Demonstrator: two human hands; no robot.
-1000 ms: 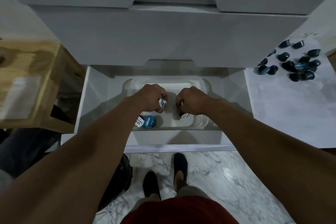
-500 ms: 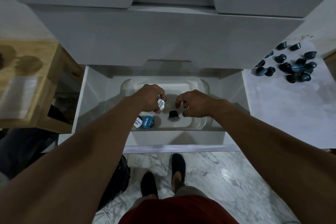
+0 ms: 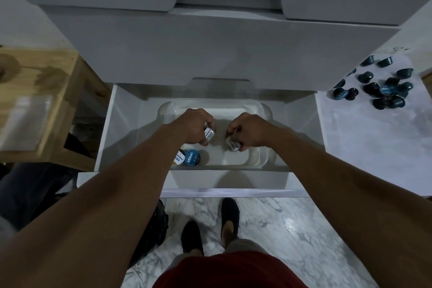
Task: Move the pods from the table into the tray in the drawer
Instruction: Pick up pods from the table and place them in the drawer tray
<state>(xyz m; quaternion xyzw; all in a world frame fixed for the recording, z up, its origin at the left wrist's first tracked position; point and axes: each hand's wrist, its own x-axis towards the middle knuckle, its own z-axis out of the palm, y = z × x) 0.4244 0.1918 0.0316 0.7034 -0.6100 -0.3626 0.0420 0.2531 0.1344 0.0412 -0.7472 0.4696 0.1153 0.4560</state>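
Both hands are down in the open drawer (image 3: 109,128), over the clear tray (image 3: 215,101).

Left hand (image 3: 195,127): fingers curled round a white-lidded pod (image 3: 209,134), lid facing right. The pod body is hidden inside the fist.

Right hand (image 3: 251,130): thumb and fingers pinch a second pod (image 3: 232,144) low at the fingertips, lid tilted toward the camera, body mostly covered.

Can't tell whether either held pod touches the tray floor; the hands block the underside.

Two more sit in the tray's near-left corner. The blue-lidded pod (image 3: 192,158) is in full view, lid up. The partly hidden pod (image 3: 178,159) touches it on the left and is half cut off by the left forearm, which also covers the tray wall there.

The rest are a dark loose pile (image 3: 383,89) on the white table (image 3: 374,147), right of the drawer and well apart from the tray. They overlap, so the count is unclear.

The wooden stand (image 3: 46,72) at left is blurred.
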